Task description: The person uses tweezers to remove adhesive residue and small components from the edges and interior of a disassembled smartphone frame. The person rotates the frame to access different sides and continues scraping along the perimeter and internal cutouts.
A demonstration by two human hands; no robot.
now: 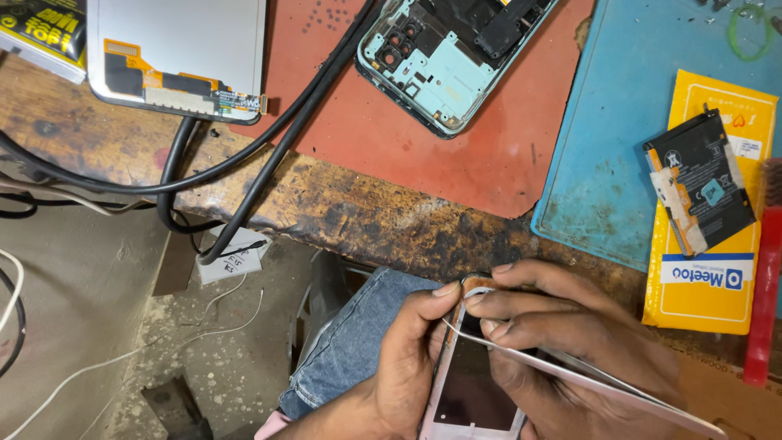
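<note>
**A:** What are the hands working on?

**B:** A phone (476,383) with a pale pink frame, sitting low in the view, over the person's lap and just below the edge of the worn wooden surface (342,204). The left hand (407,358) is gripping its left side, thumb pressing at the top corner, probably to steady it. The right hand (562,334) is curling over the top edge, its fingers (505,303) pressed close together on the frame.

**B:** A thin pale panel (603,383), possibly the lifted screen, is angling away to the lower right under that hand. I cannot tell for sure whether it is fully free.

**A:** And around them?

**B:** A denim-clad knee (350,342) is showing beneath. Up on the surface, an opened phone body (440,57) with exposed parts is lying on a red mat (489,155). To its left a display panel (175,49) with an orange flex cable is resting, black cables (269,155) running past it. To the right a blue mat (603,147) is lying beside a black battery (700,179) on a yellow packet (709,293), well apart from the hands.
</note>
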